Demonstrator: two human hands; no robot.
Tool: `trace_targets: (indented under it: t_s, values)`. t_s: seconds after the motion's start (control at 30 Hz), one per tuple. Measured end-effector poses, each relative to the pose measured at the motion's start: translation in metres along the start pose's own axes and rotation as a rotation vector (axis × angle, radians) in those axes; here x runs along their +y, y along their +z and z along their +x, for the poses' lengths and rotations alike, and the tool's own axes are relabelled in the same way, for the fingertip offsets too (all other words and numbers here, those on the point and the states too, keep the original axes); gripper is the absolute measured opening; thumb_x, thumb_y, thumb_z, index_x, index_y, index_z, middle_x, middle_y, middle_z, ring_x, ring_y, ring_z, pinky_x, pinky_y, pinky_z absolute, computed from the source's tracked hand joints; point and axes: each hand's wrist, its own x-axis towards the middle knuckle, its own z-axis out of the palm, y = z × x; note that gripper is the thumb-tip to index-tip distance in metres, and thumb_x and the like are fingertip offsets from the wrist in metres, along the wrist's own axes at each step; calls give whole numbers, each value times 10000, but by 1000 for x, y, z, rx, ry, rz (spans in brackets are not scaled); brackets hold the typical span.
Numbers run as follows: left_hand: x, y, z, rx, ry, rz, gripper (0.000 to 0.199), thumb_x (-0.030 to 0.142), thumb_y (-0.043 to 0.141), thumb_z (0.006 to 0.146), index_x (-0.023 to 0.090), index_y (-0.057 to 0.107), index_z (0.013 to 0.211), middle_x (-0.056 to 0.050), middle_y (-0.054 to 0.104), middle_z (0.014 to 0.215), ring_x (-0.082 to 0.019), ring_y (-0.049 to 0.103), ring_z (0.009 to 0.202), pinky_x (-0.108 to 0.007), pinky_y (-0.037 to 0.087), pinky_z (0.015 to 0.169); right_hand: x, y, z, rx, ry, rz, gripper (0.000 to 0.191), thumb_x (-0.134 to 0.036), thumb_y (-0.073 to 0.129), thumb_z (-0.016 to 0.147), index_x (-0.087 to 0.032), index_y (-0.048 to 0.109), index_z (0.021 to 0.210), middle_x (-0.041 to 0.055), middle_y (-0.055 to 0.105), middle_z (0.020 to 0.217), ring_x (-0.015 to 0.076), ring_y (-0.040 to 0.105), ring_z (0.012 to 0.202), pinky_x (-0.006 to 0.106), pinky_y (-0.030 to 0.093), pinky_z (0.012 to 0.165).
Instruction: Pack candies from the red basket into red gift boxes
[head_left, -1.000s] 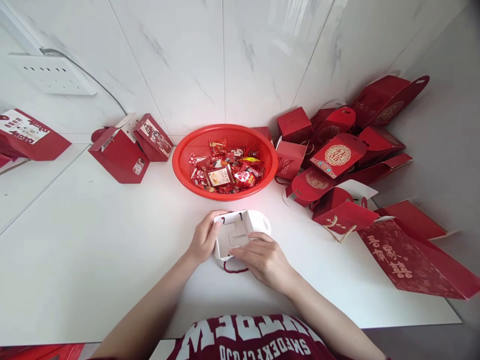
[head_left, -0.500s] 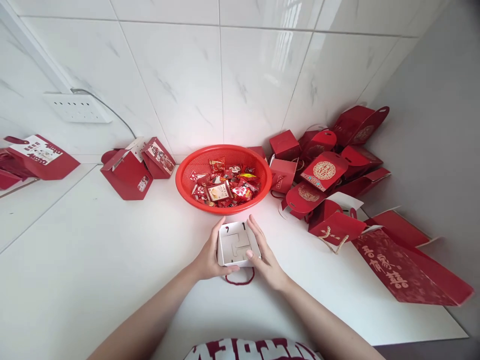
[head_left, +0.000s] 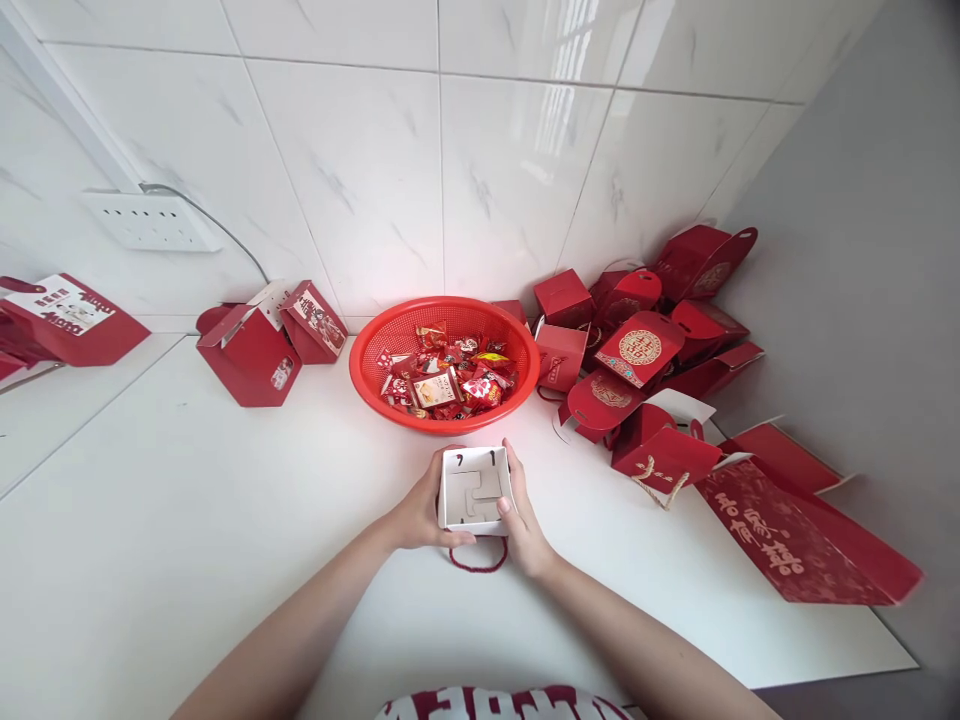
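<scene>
Between my two hands is a small gift box point(head_left: 477, 490), its white inside facing up and open at the top. Interlocked flaps form its bottom, and no candy shows inside. My left hand point(head_left: 421, 505) is closed around the left wall, thumb along the near edge. On the other side my right hand point(head_left: 527, 525) grips the right wall, its thumb at the near right corner. A dark red cord handle point(head_left: 478, 570) loops out from the near side. Just beyond the box stands a red plastic basket point(head_left: 361, 385) holding wrapped candies point(head_left: 450, 385).
Several red gift boxes point(head_left: 641, 345) are heaped at the right, with a larger red box point(head_left: 795, 530) nearer me. More red boxes point(head_left: 251, 355) stand at the left by the tiled wall. A power strip point(head_left: 150, 222) with a cable is on the wall above the white table point(head_left: 187, 520).
The view has shifted slightly. The box has tipped a little, so its inner walls look deeper, and my right hand's fingers sit closer around its side.
</scene>
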Motion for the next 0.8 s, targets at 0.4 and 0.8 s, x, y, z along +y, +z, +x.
trace_targets:
  t_s: [0.4,0.8]
  values:
    - [-4,-3,1,-4,8,80,946,272,853,646,253,257,1380,-167,417,1420,-378,430,1320,-561,411,1041,9,3,11,42,-55,-70,743,-603,345,970,-215,121,1564,123,191,1593,284,211,1476,492,224,1202]
    - [5,-7,-6,6,14,116,861,275,839,664,224,324,1352,-157,480,1369,-361,484,1268,-537,432,1016,4,0,12,-16,-148,-145,982,-773,397,859,-173,77,1567,165,394,1417,320,373,1367,505,335,1132]
